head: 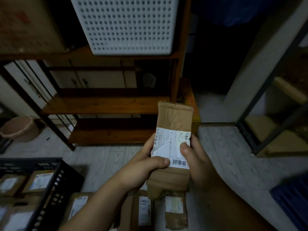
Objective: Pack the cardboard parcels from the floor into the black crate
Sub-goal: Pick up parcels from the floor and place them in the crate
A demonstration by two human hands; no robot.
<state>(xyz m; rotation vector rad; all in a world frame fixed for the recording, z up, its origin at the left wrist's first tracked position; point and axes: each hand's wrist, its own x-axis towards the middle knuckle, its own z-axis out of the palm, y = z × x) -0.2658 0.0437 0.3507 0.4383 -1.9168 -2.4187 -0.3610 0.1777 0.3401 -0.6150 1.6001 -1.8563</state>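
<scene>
The room is dim, and the print on the white label [171, 147] is too blurred to read; only a barcode at its near corner stands out. The black crate [55, 177] is cut off by the left and bottom edges of the view, so only one corner and a slotted wall show. The fingers of both hands are hidden behind the held parcel [174, 120], and the forearms cover part of what lies below. A dark blue thing [293, 202] at the lower right is cut off and cannot be identified.

The held parcel is a long, creased cardboard box. It is raised above the floor [233, 155] in the middle of the view, to the right of the crate and clear of it. The left hand [146, 164] grips its left side, thumb laid across the label. The right hand [198, 164] grips its right side, thumb also on the label.

Inside the crate lie several packed parcels [39, 180], flat and close together, labels up. Just right of the crate's wall, under the arms, the floor parcels [175, 209] lie side by side.

Straight ahead stands a wooden shelf [103, 104] with a white basket [126, 25] full of holes on an upper board. A yellowish box [191, 97] stands by the shelf's right post, partly behind the held parcel. A pink bucket [20, 129] sits on the floor at the left, and a metal rack [266, 130] holding cardboard boxes stands at the right.
</scene>
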